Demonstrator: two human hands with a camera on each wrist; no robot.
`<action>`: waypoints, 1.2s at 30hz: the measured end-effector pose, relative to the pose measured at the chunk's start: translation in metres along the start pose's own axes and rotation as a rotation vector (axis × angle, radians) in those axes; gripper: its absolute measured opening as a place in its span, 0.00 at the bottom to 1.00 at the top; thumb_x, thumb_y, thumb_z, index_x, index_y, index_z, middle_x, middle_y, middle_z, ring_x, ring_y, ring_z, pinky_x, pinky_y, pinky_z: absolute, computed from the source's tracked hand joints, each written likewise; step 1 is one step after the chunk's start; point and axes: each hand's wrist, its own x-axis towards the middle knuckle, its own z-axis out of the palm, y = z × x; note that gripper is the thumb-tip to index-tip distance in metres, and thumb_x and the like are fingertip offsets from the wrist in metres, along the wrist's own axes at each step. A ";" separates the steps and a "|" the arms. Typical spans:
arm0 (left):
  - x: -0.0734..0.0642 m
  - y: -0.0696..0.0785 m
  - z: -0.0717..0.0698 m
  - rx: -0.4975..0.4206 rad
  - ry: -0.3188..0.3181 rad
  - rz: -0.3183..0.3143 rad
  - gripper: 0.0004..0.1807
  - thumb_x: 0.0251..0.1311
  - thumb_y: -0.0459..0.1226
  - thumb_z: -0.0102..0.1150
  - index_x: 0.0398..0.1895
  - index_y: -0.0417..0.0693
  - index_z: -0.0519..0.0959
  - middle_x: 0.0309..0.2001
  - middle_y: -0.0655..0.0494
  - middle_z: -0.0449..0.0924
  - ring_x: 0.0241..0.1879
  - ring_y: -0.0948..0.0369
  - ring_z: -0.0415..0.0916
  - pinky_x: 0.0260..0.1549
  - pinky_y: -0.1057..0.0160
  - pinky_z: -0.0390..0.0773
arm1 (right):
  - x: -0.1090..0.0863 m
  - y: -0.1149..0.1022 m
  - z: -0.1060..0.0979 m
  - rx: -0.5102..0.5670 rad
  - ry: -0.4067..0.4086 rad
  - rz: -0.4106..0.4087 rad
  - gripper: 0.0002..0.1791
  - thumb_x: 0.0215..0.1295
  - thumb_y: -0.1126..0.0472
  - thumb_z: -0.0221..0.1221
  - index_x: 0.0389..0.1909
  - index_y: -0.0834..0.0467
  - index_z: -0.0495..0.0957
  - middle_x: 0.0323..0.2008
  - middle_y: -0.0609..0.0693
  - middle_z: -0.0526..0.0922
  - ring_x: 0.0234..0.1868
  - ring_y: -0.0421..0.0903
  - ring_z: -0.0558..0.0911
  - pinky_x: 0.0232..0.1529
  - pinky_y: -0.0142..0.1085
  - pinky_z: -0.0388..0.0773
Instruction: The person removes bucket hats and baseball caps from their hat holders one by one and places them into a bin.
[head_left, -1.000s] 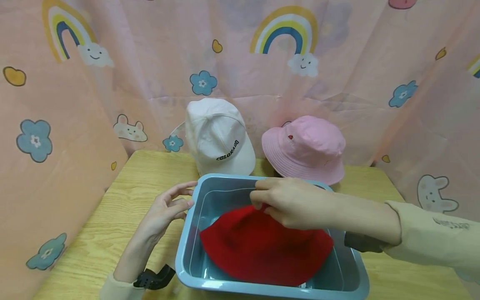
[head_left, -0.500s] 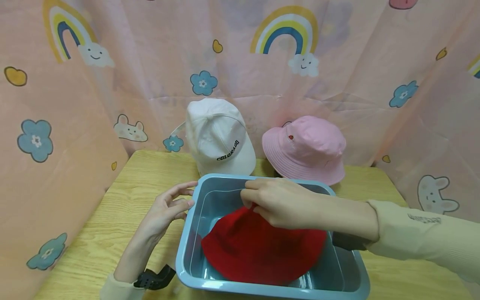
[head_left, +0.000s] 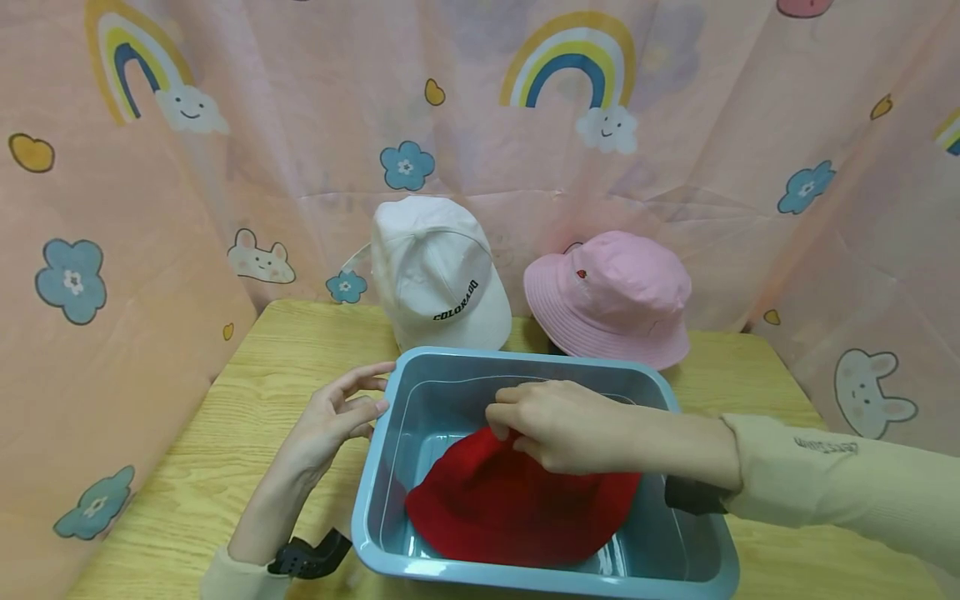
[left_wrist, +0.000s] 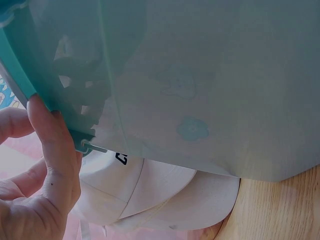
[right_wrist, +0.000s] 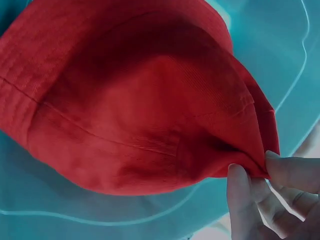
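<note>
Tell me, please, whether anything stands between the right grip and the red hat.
Nothing visible does: the right grip pinches the red hat directly by a fold of its cloth. The blue basin has walls around the hat, but none between the two.

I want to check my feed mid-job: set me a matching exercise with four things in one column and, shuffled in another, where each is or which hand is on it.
Things:
1. blue rectangular plastic tub
2. red fabric bucket hat
3. white cap with black lettering
4. pink fabric bucket hat

Places and states:
A. pinched by the right hand
B. behind the tub, to the right
C. touched at its rim by the left hand
D. behind the tub, to the left

Pairs: 1-C, 2-A, 3-D, 4-B
</note>
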 end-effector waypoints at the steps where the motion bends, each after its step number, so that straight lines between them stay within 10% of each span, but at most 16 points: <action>1: 0.000 0.000 0.000 -0.001 0.000 0.000 0.27 0.64 0.33 0.56 0.66 0.42 0.67 0.49 0.51 0.71 0.31 0.65 0.80 0.29 0.65 0.80 | 0.000 0.000 0.002 0.001 -0.008 0.000 0.09 0.56 0.67 0.64 0.30 0.50 0.75 0.27 0.41 0.75 0.29 0.35 0.73 0.31 0.26 0.72; 36: -0.001 0.000 0.000 0.005 0.007 -0.001 0.27 0.63 0.33 0.56 0.66 0.43 0.67 0.50 0.50 0.70 0.32 0.65 0.80 0.30 0.64 0.80 | -0.004 0.020 0.045 0.008 -0.310 -0.020 0.22 0.60 0.60 0.64 0.56 0.49 0.78 0.48 0.46 0.81 0.47 0.41 0.79 0.50 0.33 0.79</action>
